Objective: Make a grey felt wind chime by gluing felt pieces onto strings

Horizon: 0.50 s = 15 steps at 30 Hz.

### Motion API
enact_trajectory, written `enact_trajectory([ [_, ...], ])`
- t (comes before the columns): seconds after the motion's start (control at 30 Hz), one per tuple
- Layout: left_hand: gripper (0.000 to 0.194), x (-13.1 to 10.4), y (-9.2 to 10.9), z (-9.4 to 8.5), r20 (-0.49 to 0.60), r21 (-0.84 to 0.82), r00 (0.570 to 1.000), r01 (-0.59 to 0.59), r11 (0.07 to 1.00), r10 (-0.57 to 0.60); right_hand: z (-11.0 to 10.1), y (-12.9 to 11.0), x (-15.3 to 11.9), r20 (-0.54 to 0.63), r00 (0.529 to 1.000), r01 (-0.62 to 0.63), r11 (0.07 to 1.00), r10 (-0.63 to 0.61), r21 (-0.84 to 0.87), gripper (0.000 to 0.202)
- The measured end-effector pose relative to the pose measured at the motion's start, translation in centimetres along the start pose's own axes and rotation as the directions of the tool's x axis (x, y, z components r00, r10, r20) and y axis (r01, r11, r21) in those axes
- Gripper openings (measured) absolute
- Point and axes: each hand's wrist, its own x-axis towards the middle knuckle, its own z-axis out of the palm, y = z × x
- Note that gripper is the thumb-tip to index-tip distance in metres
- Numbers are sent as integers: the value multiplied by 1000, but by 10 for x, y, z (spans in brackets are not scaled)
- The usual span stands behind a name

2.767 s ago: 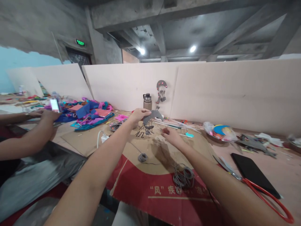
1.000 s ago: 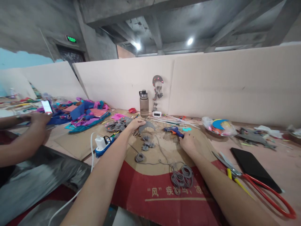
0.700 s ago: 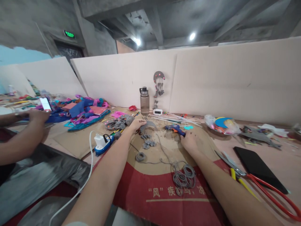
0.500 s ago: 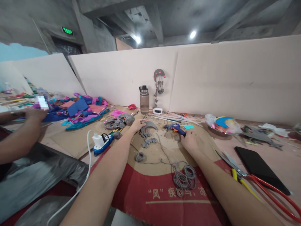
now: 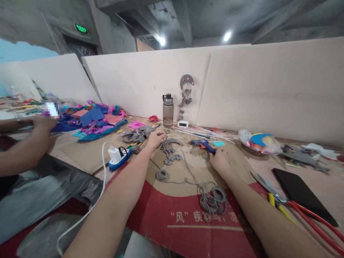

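My right hand [image 5: 220,160] is wrapped round the grip of a blue hot glue gun [image 5: 203,144], which lies low over the cardboard with its nozzle to the left. My left hand [image 5: 156,139] is just above the cardboard, fingers drawn together in a pinch; anything between them is too small to make out. Right of that hand lies a grey felt crescent moon [image 5: 176,141], apart from the fingers. Small grey felt pieces [image 5: 172,158] on strings lie below the crescent. Coils of grey cord [image 5: 213,200] rest nearer to me, joined by a strand to a smaller coil [image 5: 161,175].
A blue power strip [image 5: 118,163] with a white cable stands left. Scissors [image 5: 279,197] and a black phone [image 5: 303,195] lie right, near a bowl [image 5: 252,148]. A water bottle [image 5: 168,113] and a hanging moon ornament [image 5: 186,84] are behind. A co-worker's hand [image 5: 45,122] is far left.
My left hand has come away from the grey crescent, lifting slightly and moving left. My right hand keeps its grip on the glue gun. The view has shifted slightly.
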Motion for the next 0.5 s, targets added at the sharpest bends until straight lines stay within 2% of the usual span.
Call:
enact_trajectory([
  [0.27,23,-2,-3,-2,-47,-40,999,-10,999,8,3,2,1,-21,999,36,999,-35,27,37],
  [0.4,19,-1,3,-5,-97,-21,995,-24,999,22,1,-1,0,-47,999,29,999,-28,33,37],
  [0.5,27,-1,10,-9,-135,13,990,-35,999,36,1,-1,0,-52,998,36,999,-35,34,36],
])
